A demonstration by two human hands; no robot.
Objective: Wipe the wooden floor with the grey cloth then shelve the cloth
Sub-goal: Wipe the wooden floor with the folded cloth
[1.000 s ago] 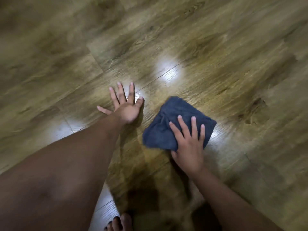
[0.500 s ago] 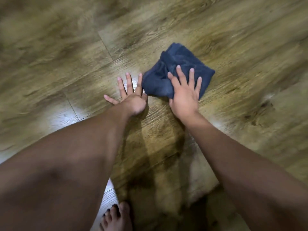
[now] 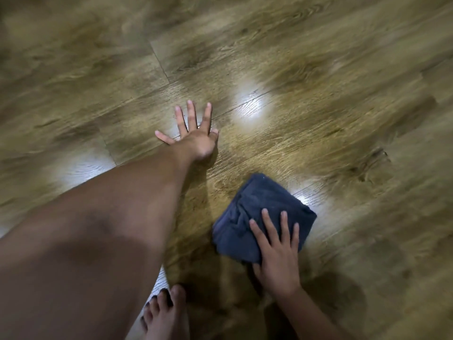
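Observation:
The grey cloth [image 3: 255, 212], dark and folded into a rough square, lies flat on the wooden floor [image 3: 318, 69] at lower centre-right. My right hand [image 3: 277, 251] presses down on its near corner with fingers spread over it. My left hand [image 3: 196, 136] rests flat on the bare floor up and to the left of the cloth, fingers apart, holding nothing. About a hand's width of floor separates it from the cloth.
My bare foot [image 3: 166, 315] stands on the floor at the bottom, just left of my right wrist. Bright light reflections [image 3: 252, 106] shine on the planks. No shelf or furniture is in view.
My right hand has dragged the cloth back toward me and rightward from beside my left fingertips. My left hand has stayed planted on the floor.

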